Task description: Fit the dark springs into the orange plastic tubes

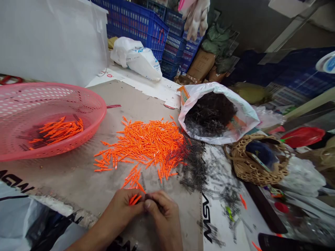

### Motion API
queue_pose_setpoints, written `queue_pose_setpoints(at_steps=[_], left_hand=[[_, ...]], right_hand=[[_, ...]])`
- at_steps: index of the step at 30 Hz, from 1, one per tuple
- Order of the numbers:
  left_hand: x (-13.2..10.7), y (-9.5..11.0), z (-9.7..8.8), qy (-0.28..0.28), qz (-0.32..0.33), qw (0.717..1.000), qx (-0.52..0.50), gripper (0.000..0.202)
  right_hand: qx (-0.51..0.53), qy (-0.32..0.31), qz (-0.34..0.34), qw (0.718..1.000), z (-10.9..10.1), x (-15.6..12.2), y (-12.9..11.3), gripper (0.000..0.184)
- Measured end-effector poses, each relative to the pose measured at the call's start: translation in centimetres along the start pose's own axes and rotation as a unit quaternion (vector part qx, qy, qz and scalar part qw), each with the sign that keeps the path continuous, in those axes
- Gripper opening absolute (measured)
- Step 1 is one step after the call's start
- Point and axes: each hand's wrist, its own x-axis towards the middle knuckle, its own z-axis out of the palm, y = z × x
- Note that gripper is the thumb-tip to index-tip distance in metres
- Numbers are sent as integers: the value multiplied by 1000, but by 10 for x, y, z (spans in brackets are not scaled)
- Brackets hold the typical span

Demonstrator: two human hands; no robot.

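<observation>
My left hand is closed round a few orange plastic pins, whose tips stick out between the fingers. My right hand is pinched right beside it, thumb against the fingers, on a small dark metal spring that is barely visible. Both hands rest near the front edge of a cardboard sheet. Just beyond them lies a wide heap of orange pins. A pile of dark springs borders the heap on its right.
A pink mesh basket at left holds finished orange pieces. A white bag full of springs lies open at the right, with a woven basket below it. Blue crates stand at the back.
</observation>
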Motion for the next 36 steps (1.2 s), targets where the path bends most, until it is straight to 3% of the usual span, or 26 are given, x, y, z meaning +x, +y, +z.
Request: queue_pose_setpoints(at_steps=[2, 4, 8, 10, 13, 16, 21, 25, 28, 30, 33, 34, 36], left_hand=[[-3, -2, -5, -10, 18, 999, 39, 23], [-6, -1, -14, -12, 25, 997, 74, 14], [-5, 4, -33, 55, 69, 987, 138, 10], [-2, 4, -40, 92, 101, 976, 170, 11], [6, 0, -45, 104, 147, 958, 222, 13], [13, -2, -44, 77, 197, 925, 317, 20], [26, 11, -34, -37, 205, 821, 531, 24], [32, 22, -27, -62, 200, 810, 547, 23], [31, 29, -28, -59, 191, 829, 522, 19], [28, 34, -30, -29, 182, 875, 447, 14], [21, 35, -29, 26, 126, 969, 210, 8], [18, 33, -27, 25, 84, 990, 114, 9], [11, 26, -23, -10, -13, 998, -61, 17]], right_hand=[[49, 0, 31, 998, 11, -2, -2, 13], [47, 45, 43, 997, 18, -6, 3, 16], [-64, 129, 19, 989, 19, -17, 11, 22], [-125, 131, -10, 983, 19, -17, 10, 20], [-213, 113, -69, 968, 24, -11, 6, 16], [-265, 94, -109, 954, 26, -3, 7, 16], [-226, 91, -128, 961, 15, -2, 15, 16], [-127, 88, -79, 985, 12, -9, 12, 16], [-36, 131, 2, 991, 17, -14, 9, 14], [11, 157, 43, 987, 21, -18, 11, 19], [50, 161, 74, 983, 26, -24, 15, 25], [59, 157, 80, 983, 28, -25, 16, 24], [76, 148, 80, 983, 30, -26, 16, 22]])
